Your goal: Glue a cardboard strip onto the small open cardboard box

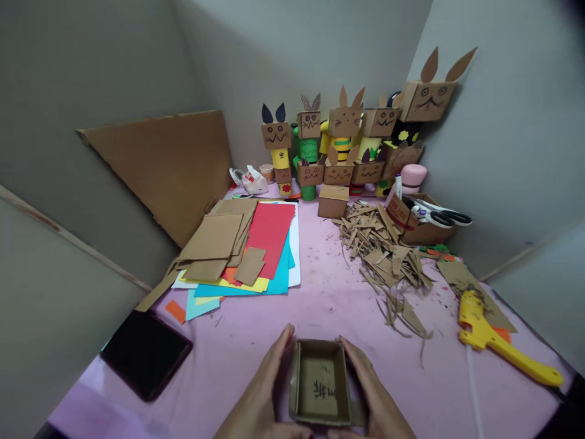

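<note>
A small open-topped cardboard box [320, 381] rests at the near edge of the pink table, its inside facing up, with dark handwritten marks on the bottom. Along its left side lies my left hand [262, 393], fingers stretched forward and thumb at the near edge. My right hand [377, 393] flanks the right side, its fingertips at the far right corner and its thumb in front. The box is held between the two hands. Their palms' contact with its walls is partly hidden.
Cardboard sheets [214, 235] and coloured paper [274, 235] lie left, above a black tablet [146, 353]. A heap of cardboard scraps [372, 235] and a yellow glue gun [479, 323] lie right. Behind stand several cardboard animal figures [345, 122] and scissors [441, 214] in a box.
</note>
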{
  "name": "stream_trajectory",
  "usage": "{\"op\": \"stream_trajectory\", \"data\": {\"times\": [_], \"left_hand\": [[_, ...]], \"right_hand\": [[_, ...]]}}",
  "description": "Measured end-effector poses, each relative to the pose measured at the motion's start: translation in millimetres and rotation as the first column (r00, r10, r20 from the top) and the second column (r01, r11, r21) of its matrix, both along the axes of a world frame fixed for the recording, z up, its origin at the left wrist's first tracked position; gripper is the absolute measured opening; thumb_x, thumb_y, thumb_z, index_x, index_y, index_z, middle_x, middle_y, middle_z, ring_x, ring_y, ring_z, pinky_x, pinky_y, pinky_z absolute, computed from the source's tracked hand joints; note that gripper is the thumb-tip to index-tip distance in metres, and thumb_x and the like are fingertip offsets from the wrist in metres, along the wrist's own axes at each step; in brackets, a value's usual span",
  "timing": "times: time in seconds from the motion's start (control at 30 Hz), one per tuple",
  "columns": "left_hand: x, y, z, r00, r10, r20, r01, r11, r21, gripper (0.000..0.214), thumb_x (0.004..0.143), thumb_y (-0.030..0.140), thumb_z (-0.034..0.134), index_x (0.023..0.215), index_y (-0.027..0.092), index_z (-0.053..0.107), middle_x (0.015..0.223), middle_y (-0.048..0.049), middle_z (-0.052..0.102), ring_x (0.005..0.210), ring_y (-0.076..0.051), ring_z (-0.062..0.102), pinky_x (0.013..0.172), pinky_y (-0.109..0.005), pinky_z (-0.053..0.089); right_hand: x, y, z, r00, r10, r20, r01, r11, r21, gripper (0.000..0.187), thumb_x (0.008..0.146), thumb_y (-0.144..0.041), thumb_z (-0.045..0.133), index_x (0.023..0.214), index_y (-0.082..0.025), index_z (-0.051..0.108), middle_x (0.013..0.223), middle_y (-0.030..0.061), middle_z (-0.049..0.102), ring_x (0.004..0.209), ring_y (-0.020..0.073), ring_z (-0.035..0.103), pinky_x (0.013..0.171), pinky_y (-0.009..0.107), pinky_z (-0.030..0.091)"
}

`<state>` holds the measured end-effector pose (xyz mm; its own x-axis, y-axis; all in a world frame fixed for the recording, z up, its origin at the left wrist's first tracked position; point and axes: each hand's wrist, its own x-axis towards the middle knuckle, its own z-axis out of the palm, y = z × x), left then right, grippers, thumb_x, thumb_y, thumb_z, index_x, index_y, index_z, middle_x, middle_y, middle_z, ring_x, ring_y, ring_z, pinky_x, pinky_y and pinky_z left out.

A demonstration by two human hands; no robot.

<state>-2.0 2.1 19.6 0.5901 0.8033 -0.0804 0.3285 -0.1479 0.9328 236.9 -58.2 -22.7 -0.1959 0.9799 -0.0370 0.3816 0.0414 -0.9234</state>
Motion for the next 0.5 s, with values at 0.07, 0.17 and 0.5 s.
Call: {"op": "stream_trajectory", "data": {"times": [0.07, 0.17, 0.5], "left_hand": [[-1, -1, -0.8, 0.999, 0.008, 0.031, -0.005, 0.996, -0.090, 0.107, 0.068, 0.042, 0.078, 0.148, 0.032, 0.007, 0.157, -0.0115, 0.015, 0.141, -0.036, 0.019, 0.112, -0.057, 0.021], [4, -1, 1.4, 1.000, 0.018, 0.010, -0.016, 0.994, -0.105, 0.106, 0.067, 0.034, 0.080, 0.147, 0.038, 0.011, 0.156, -0.0074, 0.022, 0.139, -0.033, 0.025, 0.112, -0.054, 0.024], [6, -4, 5.2, 0.987, -0.025, -0.160, 0.038, 0.996, 0.082, 0.102, 0.070, 0.025, 0.077, 0.147, 0.036, 0.010, 0.154, -0.0092, 0.024, 0.140, -0.032, 0.021, 0.112, -0.057, 0.024]], "right_hand": [[1, 0, 2.3, 1.000, 0.009, 0.026, -0.010, 1.000, 0.024, 0.102, 0.074, -0.050, 0.070, 0.151, -0.025, 0.008, 0.158, 0.0128, 0.015, 0.143, 0.0320, 0.016, 0.110, 0.051, 0.031], [3, 2, 2.4, 0.999, 0.014, 0.043, -0.018, 0.996, 0.084, 0.102, 0.073, -0.046, 0.073, 0.150, -0.026, 0.010, 0.156, 0.0128, 0.021, 0.141, 0.0325, 0.022, 0.111, 0.051, 0.031], [22, -5, -29.3, 0.990, 0.026, 0.136, -0.047, 0.987, 0.153, 0.089, 0.080, -0.045, 0.067, 0.150, -0.031, 0.013, 0.153, 0.0101, 0.032, 0.137, 0.0339, 0.032, 0.108, 0.046, 0.038]]}}
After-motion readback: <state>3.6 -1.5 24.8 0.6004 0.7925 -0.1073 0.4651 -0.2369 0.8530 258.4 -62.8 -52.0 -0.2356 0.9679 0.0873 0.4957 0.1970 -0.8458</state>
